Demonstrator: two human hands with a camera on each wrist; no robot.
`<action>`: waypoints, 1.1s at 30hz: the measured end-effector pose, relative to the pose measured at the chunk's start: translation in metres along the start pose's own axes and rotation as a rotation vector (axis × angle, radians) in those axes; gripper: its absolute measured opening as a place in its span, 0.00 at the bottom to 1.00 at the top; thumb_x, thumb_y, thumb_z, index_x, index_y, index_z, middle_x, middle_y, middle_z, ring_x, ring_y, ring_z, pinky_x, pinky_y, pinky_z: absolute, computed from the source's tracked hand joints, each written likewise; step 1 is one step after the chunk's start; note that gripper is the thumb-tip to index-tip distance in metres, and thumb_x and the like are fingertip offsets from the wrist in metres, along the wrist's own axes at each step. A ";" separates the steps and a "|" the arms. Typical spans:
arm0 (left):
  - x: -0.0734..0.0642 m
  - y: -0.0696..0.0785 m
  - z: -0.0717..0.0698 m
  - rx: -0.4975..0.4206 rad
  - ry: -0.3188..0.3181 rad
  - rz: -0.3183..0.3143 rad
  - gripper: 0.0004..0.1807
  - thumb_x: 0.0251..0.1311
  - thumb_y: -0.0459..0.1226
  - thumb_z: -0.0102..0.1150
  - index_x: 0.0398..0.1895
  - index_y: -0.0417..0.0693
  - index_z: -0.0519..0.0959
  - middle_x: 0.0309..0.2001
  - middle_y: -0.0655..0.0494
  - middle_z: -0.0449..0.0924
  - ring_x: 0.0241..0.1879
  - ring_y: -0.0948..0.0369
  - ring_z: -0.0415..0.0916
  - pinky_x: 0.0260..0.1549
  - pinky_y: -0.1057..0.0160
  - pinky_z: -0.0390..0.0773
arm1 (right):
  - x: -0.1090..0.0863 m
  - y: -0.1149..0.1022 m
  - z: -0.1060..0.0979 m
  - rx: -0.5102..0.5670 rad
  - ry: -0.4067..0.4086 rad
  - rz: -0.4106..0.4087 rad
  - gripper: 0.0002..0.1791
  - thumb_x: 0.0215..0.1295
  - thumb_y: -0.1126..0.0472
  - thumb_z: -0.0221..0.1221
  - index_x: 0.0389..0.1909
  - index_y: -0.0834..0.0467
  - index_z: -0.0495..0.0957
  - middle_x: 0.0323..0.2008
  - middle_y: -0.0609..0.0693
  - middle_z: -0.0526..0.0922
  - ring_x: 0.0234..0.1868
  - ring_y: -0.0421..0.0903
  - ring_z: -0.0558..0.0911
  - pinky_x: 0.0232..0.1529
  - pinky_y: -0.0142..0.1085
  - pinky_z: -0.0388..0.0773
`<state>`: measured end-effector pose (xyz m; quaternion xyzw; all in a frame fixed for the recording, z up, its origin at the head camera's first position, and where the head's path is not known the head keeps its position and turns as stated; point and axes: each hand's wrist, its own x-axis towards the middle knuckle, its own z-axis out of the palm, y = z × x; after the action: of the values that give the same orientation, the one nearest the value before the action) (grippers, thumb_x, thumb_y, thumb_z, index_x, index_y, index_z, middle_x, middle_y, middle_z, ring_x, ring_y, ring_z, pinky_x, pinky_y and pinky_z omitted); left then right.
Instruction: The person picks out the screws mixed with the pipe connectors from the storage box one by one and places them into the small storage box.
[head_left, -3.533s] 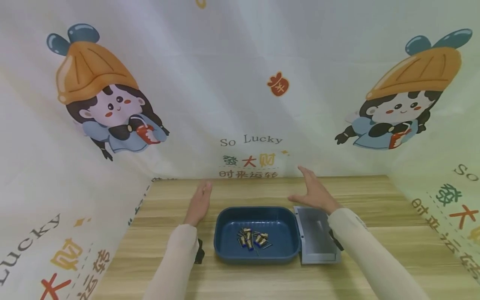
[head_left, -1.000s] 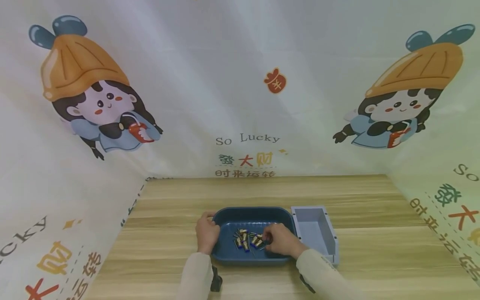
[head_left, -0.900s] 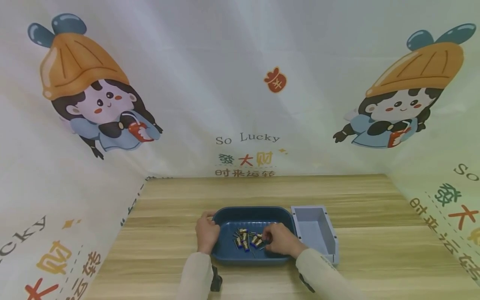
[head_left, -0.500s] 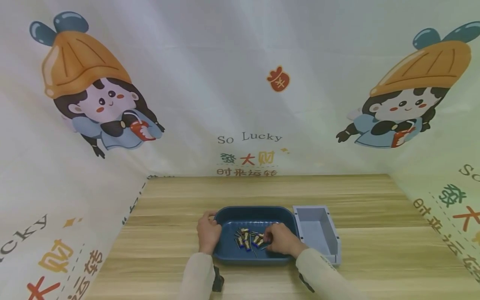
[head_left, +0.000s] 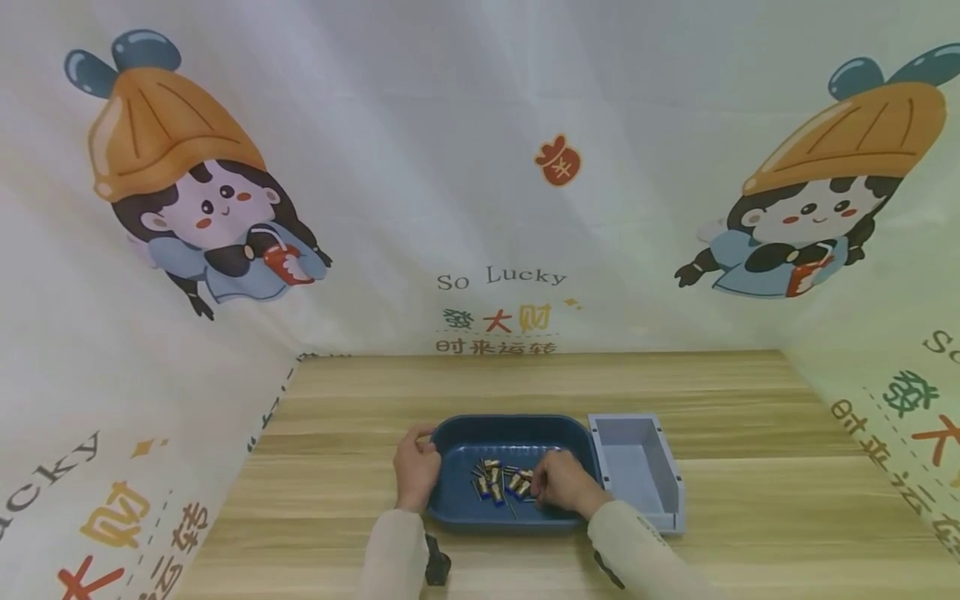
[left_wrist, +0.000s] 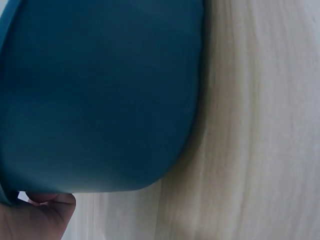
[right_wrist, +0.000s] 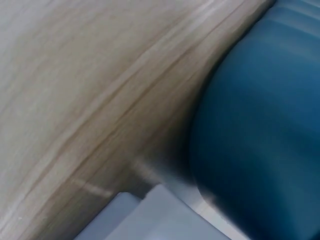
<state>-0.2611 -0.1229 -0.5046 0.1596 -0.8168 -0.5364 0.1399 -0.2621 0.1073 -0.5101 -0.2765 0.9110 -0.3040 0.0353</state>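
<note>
A dark blue rectangular basin [head_left: 510,525] with rounded corners stands on the wooden table. On its floor lies a loose heap of small brass-coloured metal parts [head_left: 495,482] with blue ends and thin metal shafts. My left hand [head_left: 417,471] grips the basin's left rim; in the left wrist view the hand [left_wrist: 42,217] shows at the rim, lower left. My right hand [head_left: 564,482] reaches over the right side of the basin, fingers curled down at the right edge of the heap. Its fingertips are hidden, and I cannot tell whether they pinch a part.
A light grey open box [head_left: 637,458] stands right beside the basin's right wall. The wooden table [head_left: 360,383] extends behind and to both sides. A white printed cloth [head_left: 480,192] rises behind the table and along both sides.
Both hands were raised over the table at first. Since then the left came to the basin's left rim and the right into the basin. In the last second the right hand has barely shifted.
</note>
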 end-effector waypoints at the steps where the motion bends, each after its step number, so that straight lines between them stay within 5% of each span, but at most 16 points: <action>1: 0.000 -0.001 0.000 -0.012 -0.007 -0.010 0.22 0.46 0.21 0.46 0.46 0.36 0.79 0.26 0.46 0.78 0.25 0.58 0.71 0.23 0.65 0.67 | 0.000 0.000 0.000 0.002 0.000 0.001 0.08 0.38 0.74 0.71 0.16 0.60 0.82 0.16 0.48 0.82 0.19 0.35 0.73 0.22 0.26 0.72; 7: 0.001 -0.002 -0.002 -0.030 -0.041 -0.051 0.20 0.53 0.22 0.48 0.49 0.37 0.78 0.30 0.44 0.78 0.27 0.58 0.70 0.23 0.66 0.67 | -0.002 0.000 -0.001 0.013 -0.022 0.006 0.08 0.41 0.75 0.68 0.17 0.60 0.82 0.17 0.48 0.82 0.20 0.37 0.74 0.22 0.27 0.72; 17: -0.002 -0.007 -0.001 0.011 -0.040 -0.029 0.17 0.60 0.27 0.49 0.51 0.38 0.78 0.34 0.44 0.79 0.31 0.56 0.72 0.27 0.65 0.68 | -0.003 0.001 -0.003 0.049 -0.017 -0.040 0.04 0.44 0.71 0.68 0.18 0.61 0.82 0.18 0.48 0.83 0.19 0.32 0.73 0.23 0.25 0.72; 33: 0.003 0.002 -0.011 0.016 -0.099 -0.094 0.16 0.59 0.27 0.55 0.51 0.39 0.80 0.46 0.37 0.82 0.45 0.48 0.79 0.43 0.56 0.79 | -0.002 0.001 -0.003 0.070 0.009 -0.077 0.05 0.44 0.74 0.63 0.19 0.61 0.82 0.17 0.46 0.81 0.19 0.30 0.69 0.23 0.25 0.71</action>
<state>-0.2593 -0.1327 -0.4982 0.1722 -0.8187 -0.5429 0.0726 -0.2616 0.1106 -0.5089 -0.3087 0.8885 -0.3382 0.0293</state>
